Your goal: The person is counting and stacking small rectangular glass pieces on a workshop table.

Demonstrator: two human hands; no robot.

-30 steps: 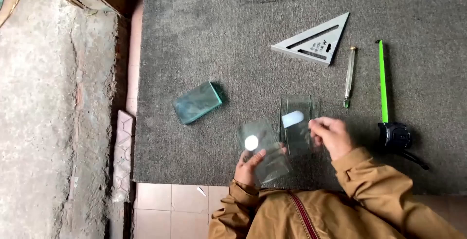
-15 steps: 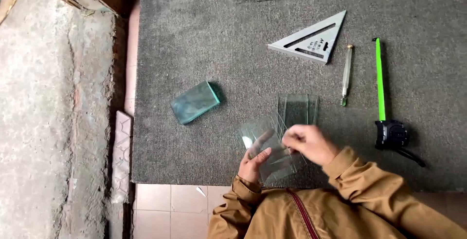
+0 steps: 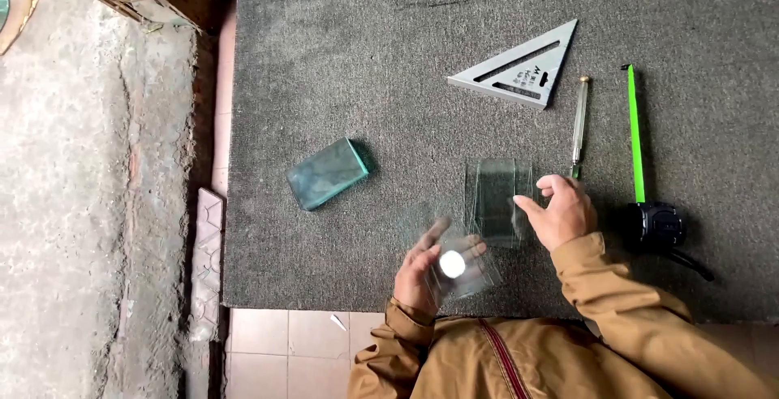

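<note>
Left hand (image 3: 422, 273) has 1 glass piece (image 3: 464, 267) in its grip; right hand (image 3: 560, 212), loosely open, touches 1 glass pane (image 3: 495, 196).

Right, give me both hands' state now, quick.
Left hand: closed on a clear glass piece, held just above the grey mat.
Right hand: open, fingers curled, holding nothing, beside the glass stack lying on the mat.

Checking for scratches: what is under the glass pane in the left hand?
Through the pane show the left hand and grey carpet; a white glare spot hides a bit.
</note>
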